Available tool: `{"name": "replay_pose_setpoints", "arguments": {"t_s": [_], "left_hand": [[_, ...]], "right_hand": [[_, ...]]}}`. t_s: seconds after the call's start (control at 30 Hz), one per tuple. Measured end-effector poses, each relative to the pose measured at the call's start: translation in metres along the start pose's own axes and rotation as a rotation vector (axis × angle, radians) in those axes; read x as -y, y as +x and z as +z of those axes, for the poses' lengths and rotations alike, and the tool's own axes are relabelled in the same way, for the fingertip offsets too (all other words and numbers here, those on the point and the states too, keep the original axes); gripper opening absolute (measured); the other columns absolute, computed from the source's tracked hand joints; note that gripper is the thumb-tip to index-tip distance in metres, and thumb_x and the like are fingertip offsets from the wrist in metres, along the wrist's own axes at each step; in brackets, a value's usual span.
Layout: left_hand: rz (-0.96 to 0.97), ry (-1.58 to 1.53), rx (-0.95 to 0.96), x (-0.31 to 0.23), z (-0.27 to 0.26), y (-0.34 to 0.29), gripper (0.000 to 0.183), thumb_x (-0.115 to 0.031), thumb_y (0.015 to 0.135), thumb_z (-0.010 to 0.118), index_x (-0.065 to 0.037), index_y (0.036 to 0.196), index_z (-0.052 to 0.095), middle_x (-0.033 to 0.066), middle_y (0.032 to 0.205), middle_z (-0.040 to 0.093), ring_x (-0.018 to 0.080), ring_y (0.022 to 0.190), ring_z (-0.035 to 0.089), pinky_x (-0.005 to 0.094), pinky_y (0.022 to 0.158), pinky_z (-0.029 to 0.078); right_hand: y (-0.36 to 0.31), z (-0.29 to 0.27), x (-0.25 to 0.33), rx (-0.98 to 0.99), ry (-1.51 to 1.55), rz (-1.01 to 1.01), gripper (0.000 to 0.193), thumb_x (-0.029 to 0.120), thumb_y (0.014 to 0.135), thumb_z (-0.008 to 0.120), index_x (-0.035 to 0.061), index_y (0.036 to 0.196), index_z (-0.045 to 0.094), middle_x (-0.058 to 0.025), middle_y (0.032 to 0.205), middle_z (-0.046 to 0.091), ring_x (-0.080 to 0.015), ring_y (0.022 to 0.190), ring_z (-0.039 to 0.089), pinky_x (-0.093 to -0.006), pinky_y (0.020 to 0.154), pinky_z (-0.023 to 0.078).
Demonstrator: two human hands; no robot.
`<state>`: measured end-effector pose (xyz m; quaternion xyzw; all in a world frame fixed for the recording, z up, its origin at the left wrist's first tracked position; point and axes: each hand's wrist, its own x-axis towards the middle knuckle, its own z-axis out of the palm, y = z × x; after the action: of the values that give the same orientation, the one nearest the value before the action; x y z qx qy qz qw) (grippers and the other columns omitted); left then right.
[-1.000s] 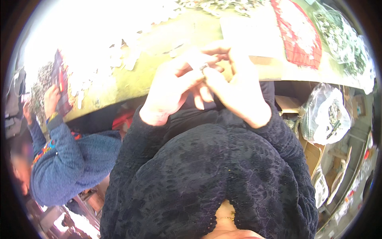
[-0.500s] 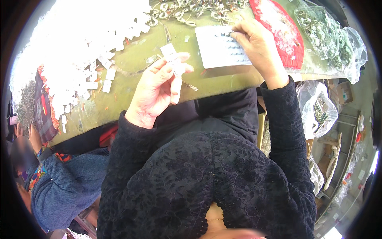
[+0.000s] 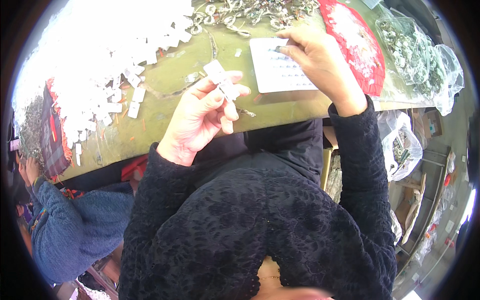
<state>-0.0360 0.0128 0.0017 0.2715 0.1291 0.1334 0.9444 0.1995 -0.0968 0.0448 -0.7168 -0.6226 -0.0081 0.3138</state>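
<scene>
My left hand (image 3: 202,110) is raised over the table's near edge. Its thumb and fingers pinch a small white plastic piece (image 3: 214,70), whose flat end sticks up past the fingertips. Over the upper part of a white sheet (image 3: 295,85) with rows of small grey bits, my right hand (image 3: 322,60) has thumb and forefinger drawn together. At those fingertips shows a small dark grey piece (image 3: 280,49), too small to name. My right palm and wrist cover the sheet's right side.
A large heap of white plastic pieces (image 3: 120,45) spreads across the left. Coiled cables (image 3: 255,12) lie at the back. Rightward are a red cloth (image 3: 377,82) with clear bits and a clear bag (image 3: 412,60) of green-grey parts. A co-worker in a blue sweater (image 3: 85,225) sits at left.
My right hand has moved left across the sheet, and a dark grey piece now shows at its fingertips. The left hand keeps its white piece, turned slightly.
</scene>
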Motion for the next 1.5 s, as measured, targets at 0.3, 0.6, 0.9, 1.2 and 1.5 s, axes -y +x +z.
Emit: {"name": "replay_pose_setpoints", "arguments": {"t_s": [0.3, 0.6, 0.9, 1.2, 1.5], "left_hand": [[0.016, 0.076, 0.012, 0.000, -0.002, 0.000, 0.047, -0.010, 0.090, 0.063, 0.006, 0.131, 0.046, 0.0221, 0.114, 0.062, 0.0127, 0.060, 0.061, 0.0241, 0.046, 0.054], [0.088, -0.025, 0.137, 0.003, -0.010, 0.001, 0.030, -0.013, 0.091, 0.065, 0.001, 0.116, 0.057, 0.0156, 0.101, 0.066, 0.0125, 0.056, 0.059, 0.0229, 0.044, 0.050], [0.098, -0.042, 0.088, 0.004, -0.007, -0.005, 0.020, -0.012, 0.092, 0.063, 0.000, 0.107, 0.059, 0.0089, 0.087, 0.064, 0.0143, 0.059, 0.062, 0.0249, 0.047, 0.053], [0.079, -0.055, 0.107, 0.004, -0.009, -0.005, 0.020, -0.010, 0.092, 0.062, 0.000, 0.109, 0.058, 0.0084, 0.089, 0.065, 0.0151, 0.060, 0.063, 0.0263, 0.048, 0.054], [0.081, 0.049, 0.093, 0.002, -0.007, -0.007, 0.026, -0.007, 0.086, 0.066, 0.001, 0.110, 0.059, 0.0136, 0.090, 0.066, 0.0144, 0.052, 0.060, 0.0217, 0.044, 0.049]], "right_hand": [[-0.003, 0.009, 0.006, 0.051, -0.270, -0.050, 0.014, 0.008, 0.084, 0.062, 0.0005, 0.096, 0.063, -0.0169, 0.089, 0.059, -0.0348, 0.083, 0.059, -0.0394, 0.074, 0.048], [-0.010, 0.011, 0.075, -0.033, 0.114, -0.142, 0.011, 0.019, 0.082, 0.069, 0.0113, 0.089, 0.067, -0.0048, 0.080, 0.063, -0.0238, 0.074, 0.064, -0.0343, 0.066, 0.049], [-0.019, 0.025, 0.092, -0.035, 0.257, -0.201, 0.017, 0.002, 0.084, 0.068, 0.0049, 0.101, 0.068, -0.0028, 0.082, 0.063, -0.0129, 0.069, 0.059, -0.0233, 0.063, 0.047], [-0.009, 0.022, 0.090, 0.040, 0.232, -0.048, 0.013, 0.019, 0.082, 0.070, 0.0069, 0.087, 0.070, -0.0067, 0.076, 0.064, -0.0215, 0.073, 0.061, -0.0343, 0.068, 0.047], [-0.001, 0.009, 0.089, 0.230, 0.232, 0.114, 0.026, 0.029, 0.080, 0.069, 0.0046, 0.086, 0.068, -0.0103, 0.080, 0.067, -0.0225, 0.075, 0.064, -0.0346, 0.071, 0.049]]}}
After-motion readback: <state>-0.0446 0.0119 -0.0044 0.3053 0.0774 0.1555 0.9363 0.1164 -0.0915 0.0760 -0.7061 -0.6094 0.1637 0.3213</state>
